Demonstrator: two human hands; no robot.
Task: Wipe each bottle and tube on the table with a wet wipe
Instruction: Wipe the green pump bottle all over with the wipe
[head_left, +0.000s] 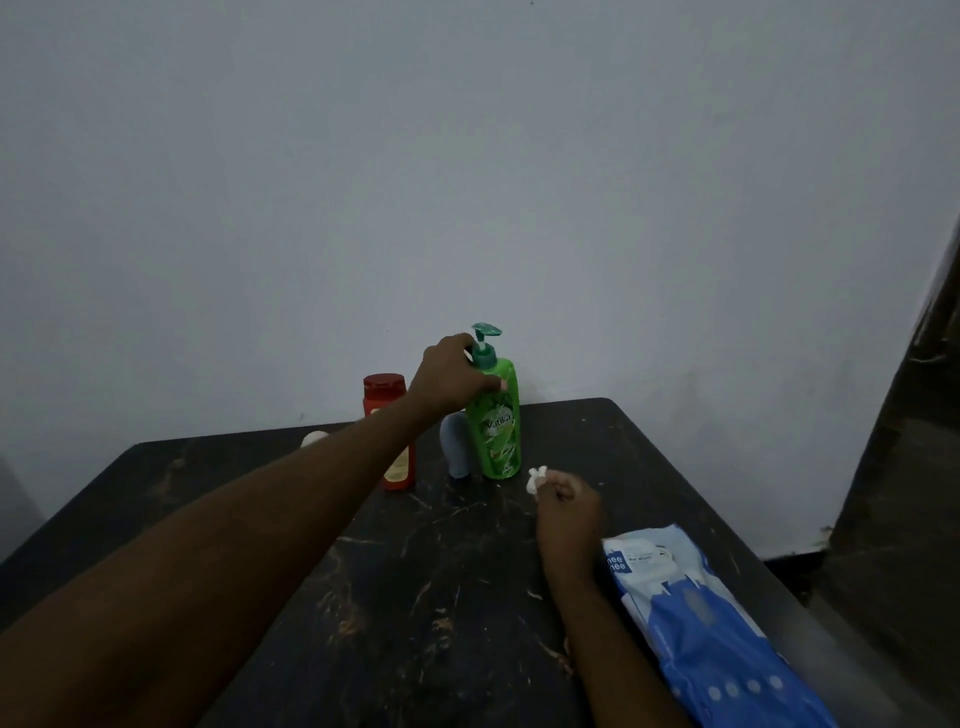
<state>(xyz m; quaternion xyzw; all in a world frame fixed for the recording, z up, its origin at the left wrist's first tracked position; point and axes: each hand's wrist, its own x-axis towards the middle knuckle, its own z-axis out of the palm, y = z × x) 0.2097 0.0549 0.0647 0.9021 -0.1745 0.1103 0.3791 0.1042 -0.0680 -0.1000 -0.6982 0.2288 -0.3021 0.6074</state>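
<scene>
Green pump bottle (496, 426) upright toward far edge of surface (441, 597). Left hand (452, 379) grips its shoulder, likely to steady it for wiping. Right hand (569, 514) pinches crumpled wet wipe (536, 479) just right of its base, not touching. Grey tube (457, 447) just left of it, red bottle (387, 400) further left.

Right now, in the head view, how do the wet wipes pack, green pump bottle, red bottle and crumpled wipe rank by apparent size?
1. wet wipes pack (nearest the camera, so unsure)
2. green pump bottle
3. red bottle (partly hidden)
4. crumpled wipe
</scene>
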